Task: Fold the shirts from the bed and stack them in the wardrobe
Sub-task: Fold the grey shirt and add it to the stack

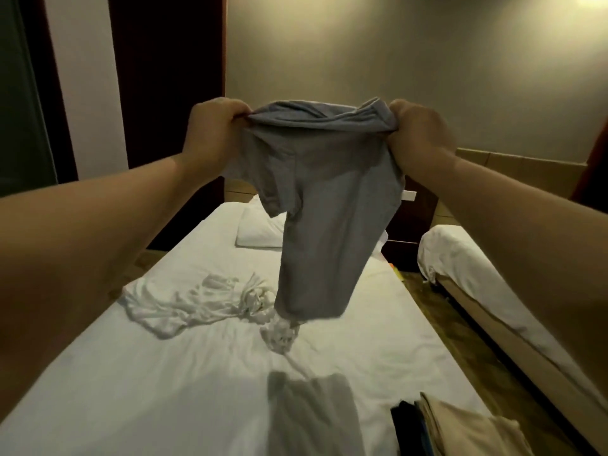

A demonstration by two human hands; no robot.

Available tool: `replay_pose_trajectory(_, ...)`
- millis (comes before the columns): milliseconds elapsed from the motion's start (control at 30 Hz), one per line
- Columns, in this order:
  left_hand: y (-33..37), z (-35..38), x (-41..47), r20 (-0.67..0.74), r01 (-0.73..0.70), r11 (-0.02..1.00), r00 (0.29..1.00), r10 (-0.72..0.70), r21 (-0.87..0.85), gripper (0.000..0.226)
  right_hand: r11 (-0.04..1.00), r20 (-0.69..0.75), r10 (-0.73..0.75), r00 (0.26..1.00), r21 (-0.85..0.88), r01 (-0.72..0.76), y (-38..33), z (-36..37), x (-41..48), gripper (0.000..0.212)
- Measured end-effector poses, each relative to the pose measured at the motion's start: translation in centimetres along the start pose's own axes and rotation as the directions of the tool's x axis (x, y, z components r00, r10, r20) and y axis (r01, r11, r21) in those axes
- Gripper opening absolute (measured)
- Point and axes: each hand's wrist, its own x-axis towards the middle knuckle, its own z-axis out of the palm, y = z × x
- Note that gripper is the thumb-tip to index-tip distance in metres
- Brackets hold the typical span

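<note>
Two hands: our left hand (214,133) and right hand (418,134) grip the gray shirt (322,209) aloft.
Bed (148,399): a white shirt (184,304) lies crumpled.

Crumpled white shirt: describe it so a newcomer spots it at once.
Start at the large white-sheeted bed. Mid-bed, left of the held-up grey shirt and its hem, lies the crumpled white shirt. Unlike the neatly folded beige garment at the near corner, it is bunched and wrinkled.

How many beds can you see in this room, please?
2. The near bed lies straight ahead, beneath the held grey shirt. The second bed stands to its right across a strip of floor, partly cut off by the frame edge. None appears hidden.
</note>
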Motion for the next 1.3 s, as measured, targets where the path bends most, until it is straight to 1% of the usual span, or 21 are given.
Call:
replay_pose_trajectory(100, 1.4, -2.7, -4.0, -0.003, -0.003, 0.998, 1.000, 0.003, -0.057, 0.027, 0.999, 0.036, -0.028, 0.999, 0.031, 0.027, -0.3, -1.8, -4.3, 0.019)
replay_pose_trajectory(200, 2.9, -5.8, -10.5, 0.094, -0.073, 0.996, 0.993, 0.077, -0.043, 0.026, 0.995, 0.184, -0.066, 0.981, 0.087, 0.051, -0.3, -2.1, -11.7, 0.013)
replay_pose_trajectory(267, 4.1, -7.8, -15.7, 0.201, -0.102, 0.994, 0.974, 0.106, -0.029, 0.024, 0.995, 0.310, -0.007, 0.951, 0.098, -0.025, -0.3, -1.9, -17.4, 0.021)
replay_pose_trajectory(333, 5.4, -9.6, -21.3, 0.304, -0.089, 0.996, 0.948, 0.089, -0.014, 0.026, 0.986, 0.448, 0.061, 0.892, 0.110, -0.123, -0.2, -1.6, -23.4, 0.026)
replay_pose_trajectory(400, 6.8, -11.2, -27.4, 0.394, -0.046, 0.999, 0.918, 0.052, -0.023, 0.034, 0.984, 0.564, 0.048, 0.824, 0.115, -0.137, -0.4, -1.5, -29.7, 0.030)
replay_pose_trajectory(467, 7.9, -12.5, -33.3, 0.445, 0.036, 0.999, 0.895, -0.016, -0.036, 0.039, 0.973, 0.662, 0.035, 0.749, 0.149, -0.177, -0.8, -1.9, -35.8, 0.033)
replay_pose_trajectory(500, 8.4, -13.1, -36.1, 0.476, 0.090, 0.995, 0.877, -0.065, -0.031, 0.041, 0.966, 0.699, 0.022, 0.715, 0.169, -0.196, -1.2, -2.1, -38.7, 0.031)
replay_pose_trajectory(567, 9.1, -13.9, -41.1, 0.536, 0.186, 0.982, 0.831, -0.150, -0.014, 0.046, 0.969, 0.759, -0.021, 0.651, 0.176, -0.175, -1.7, -2.1, -43.4, 0.024)
replay_pose_trajectory(633, 9.6, -14.4, -44.8, 0.584, 0.280, 0.960, 0.777, -0.236, 0.015, 0.042, 0.976, 0.793, -0.018, 0.609, 0.147, -0.161, -2.4, -2.3, -46.6, 0.032)
replay_pose_trajectory(700, 10.3, -15.1, -47.3, 0.583, 0.354, 0.935, 0.753, -0.306, 0.034, 0.040, 0.968, 0.787, -0.015, 0.616, 0.166, -0.188, -2.7, -2.9, -48.3, 0.040)
replay_pose_trajectory(767, 11.0, -15.9, -48.7, 0.559, 0.433, 0.900, 0.735, -0.384, 0.049, 0.040, 0.962, 0.764, -0.029, 0.645, 0.196, -0.189, -2.9, -3.9, -48.9, 0.042)
replay_pose_trajectory(833, 11.9, -16.8, -49.7, 0.561, 0.523, 0.852, 0.705, -0.433, 0.001, 0.033, 0.966, 0.744, -0.074, 0.664, 0.218, -0.137, -3.1, -4.8, -49.1, 0.037)
replay_pose_trajectory(867, 12.1, -17.0, -50.4, 0.573, 0.577, 0.816, 0.677, -0.462, -0.024, 0.023, 0.972, 0.745, -0.092, 0.661, 0.212, -0.104, -3.3, -5.3, -49.3, 0.031)
replay_pose_trajectory(900, 12.2, -17.1, -51.2, 0.589, 0.621, 0.783, 0.650, -0.481, -0.045, 0.013, 0.979, 0.757, -0.101, 0.646, 0.192, -0.072, -3.5, -5.5, -49.8, 0.024)
replay_pose_trajectory(933, 12.3, -17.2, -52.0, 0.609, 0.651, 0.757, 0.622, -0.491, -0.054, 0.015, 0.985, 0.771, -0.111, 0.627, 0.171, -0.037, -3.6, -5.6, -50.6, 0.018)
replay_pose_trajectory(1000, 12.1, -17.1, -54.2, 0.659, 0.664, 0.746, 0.583, -0.474, -0.051, 0.027, 0.987, 0.796, -0.149, 0.587, 0.154, 0.042, -3.6, -5.0, -53.5, 0.009)
replay_pose_trajectory(1067, 12.3, -17.5, -56.0, 0.720, 0.660, 0.751, 0.531, -0.447, -0.020, 0.034, 0.984, 0.816, -0.171, 0.553, 0.164, 0.064, -3.3, -4.7, -56.7, 0.013)
replay_pose_trajectory(1133, 12.4, -17.5, -57.6, 0.744, 0.671, 0.741, 0.503, -0.440, -0.014, 0.031, 0.986, 0.824, -0.150, 0.547, 0.168, 0.018, -2.8, -4.3, -58.7, 0.021)
replay_pose_trajectory(1167, 12.5, -17.7, -57.8, 0.742, 0.677, 0.736, 0.506, -0.440, -0.026, 0.026, 0.986, 0.811, -0.132, 0.570, 0.169, -0.012, -2.7, -4.3, -59.3, 0.026)
replay_pose_trajectory(1233, 12.7, -17.9, -58.0, 0.731, 0.690, 0.722, 0.513, -0.450, -0.039, 0.033, 0.981, 0.770, -0.133, 0.624, 0.194, -0.030, -2.6, -4.5, -60.2, 0.030)
replay_pose_trajectory(1300, 12.8, -17.8, -58.4, 0.736, 0.687, 0.727, 0.500, -0.456, -0.016, 0.037, 0.967, 0.695, -0.205, 0.689, 0.253, 0.033, -2.9, -4.4, -61.0, 0.031)
